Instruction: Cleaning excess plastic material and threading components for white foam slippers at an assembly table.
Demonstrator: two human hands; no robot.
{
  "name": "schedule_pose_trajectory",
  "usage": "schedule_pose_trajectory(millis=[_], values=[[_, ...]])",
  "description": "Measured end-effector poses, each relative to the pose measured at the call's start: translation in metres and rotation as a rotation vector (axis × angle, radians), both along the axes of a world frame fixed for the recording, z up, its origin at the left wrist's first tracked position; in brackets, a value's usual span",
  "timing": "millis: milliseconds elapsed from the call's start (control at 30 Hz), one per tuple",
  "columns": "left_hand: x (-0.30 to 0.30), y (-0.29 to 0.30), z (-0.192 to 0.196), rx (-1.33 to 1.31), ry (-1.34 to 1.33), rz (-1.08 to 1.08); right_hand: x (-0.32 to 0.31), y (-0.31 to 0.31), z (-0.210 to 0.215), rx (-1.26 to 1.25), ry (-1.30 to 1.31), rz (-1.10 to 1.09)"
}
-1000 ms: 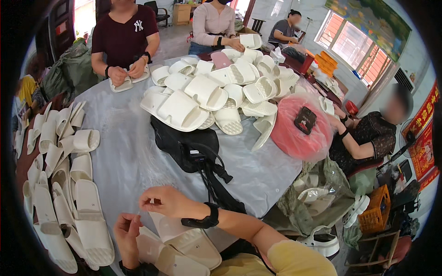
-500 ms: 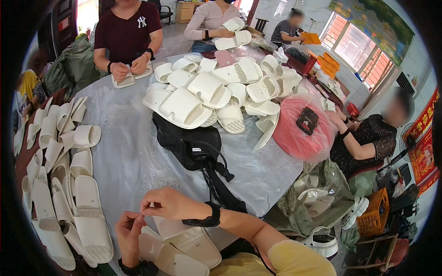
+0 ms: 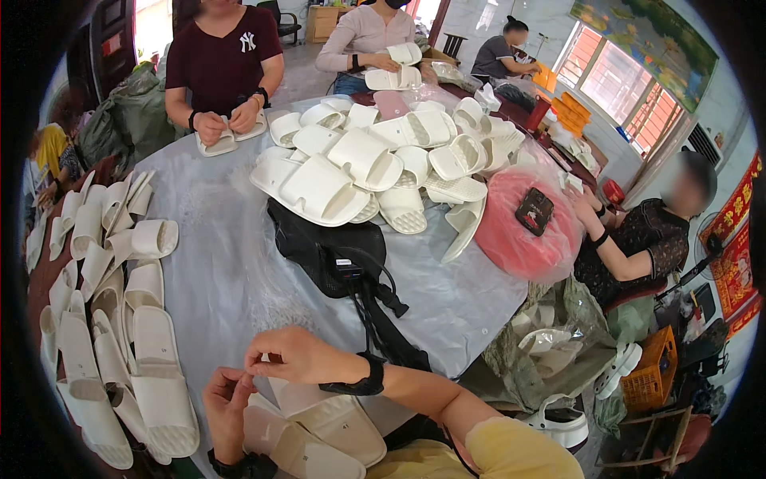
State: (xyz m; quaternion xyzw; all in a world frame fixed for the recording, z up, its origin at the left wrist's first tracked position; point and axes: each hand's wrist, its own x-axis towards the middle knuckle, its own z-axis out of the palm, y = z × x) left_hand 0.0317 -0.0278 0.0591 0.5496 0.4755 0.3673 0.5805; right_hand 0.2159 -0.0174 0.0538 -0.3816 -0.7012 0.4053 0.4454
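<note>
My left hand [image 3: 227,405] and my right hand [image 3: 297,356] meet fingertip to fingertip near the table's front edge. Both are closed in a pinch; anything between the fingers is too small to make out. Just below them lies a pair of cream slippers [image 3: 341,429], toes toward me, partly covered by my left hand and right wrist. Each of my wrists wears a black band [image 3: 369,377].
Rows of cream slippers [image 3: 163,399] line the table's left side. A heap of slippers [image 3: 363,160] fills the middle, with a black bag [image 3: 327,247] before it and a pink plastic bag [image 3: 515,247] to the right. Co-workers handle slippers across the grey-covered table [image 3: 215,239].
My hands keep nearly the same pinch; the whole view shifts slightly. Across the table, the co-worker in the pale top has moved the slippers a little lower and left.
</note>
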Motion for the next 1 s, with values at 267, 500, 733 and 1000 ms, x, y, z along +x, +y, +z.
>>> schedule_pose_trajectory(millis=[267, 500, 733, 1000], values=[[-0.004, -0.003, -0.003, -0.019, 0.037, 0.017, -0.001, -0.001, 0.0, -0.013, -0.055, 0.034], [-0.002, 0.002, -0.003, -0.017, 0.056, 0.031, 0.006, 0.002, 0.003, -0.196, -0.016, -0.088], [-0.003, 0.004, -0.001, -0.036, -0.091, 0.056, 0.0, 0.005, 0.006, -0.239, -0.069, -0.088], [-0.001, 0.002, -0.002, -0.032, -0.033, -0.084, 0.002, 0.0, 0.005, -0.245, -0.068, -0.005]])
